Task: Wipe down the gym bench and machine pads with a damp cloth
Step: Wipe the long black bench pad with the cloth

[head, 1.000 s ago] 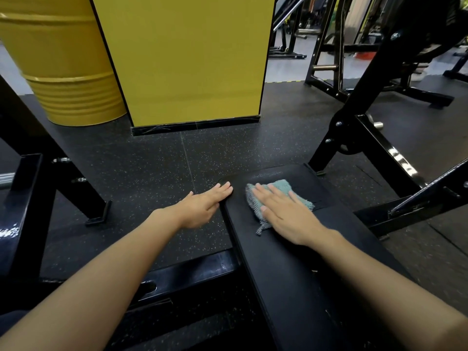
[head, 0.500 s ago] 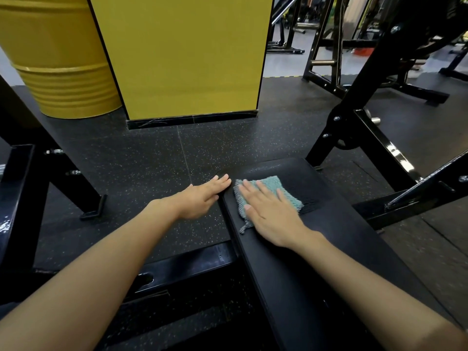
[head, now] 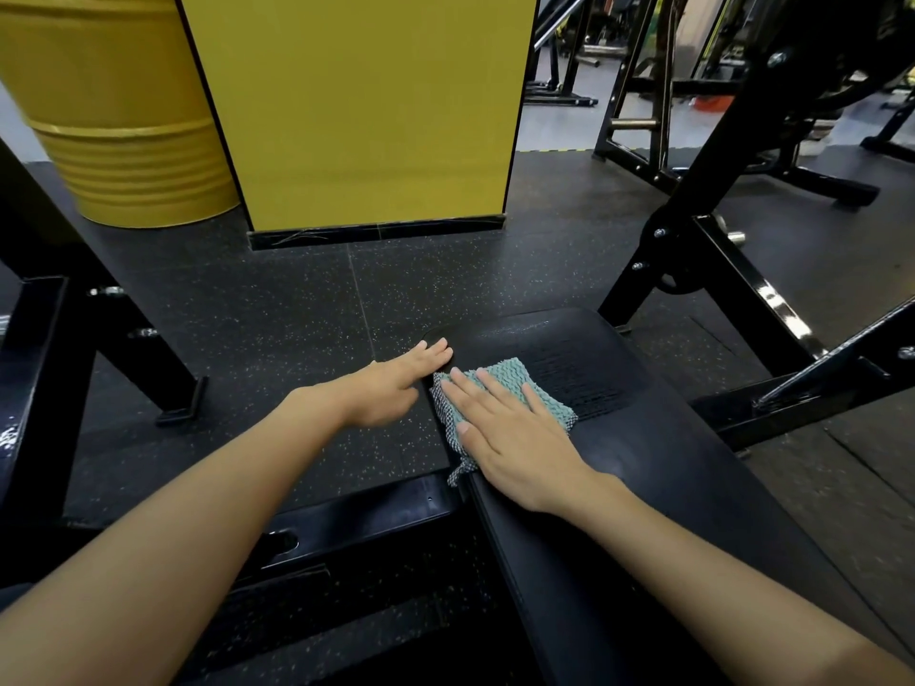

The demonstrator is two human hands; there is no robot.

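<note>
A black padded bench (head: 643, 453) runs from the lower right toward the centre of the head view. A folded teal cloth (head: 515, 383) lies on its left edge near the far end. My right hand (head: 505, 438) presses flat on the cloth with straight, spread fingers. My left hand (head: 391, 388) rests with straight fingers against the bench's left side edge, just beside the cloth. A damp streaked patch shows on the pad to the right of the cloth.
Black steel frame legs (head: 693, 269) rise at the right and another frame (head: 44, 368) stands at the left. A yellow pillar (head: 356, 106) and a yellow drum (head: 114, 116) stand ahead on the speckled rubber floor (head: 277, 309). More racks fill the far right.
My right hand has slid the cloth back toward me and leftward along the bench edge, leaving a damp patch beyond it. My left hand stays on the bench's side edge.
</note>
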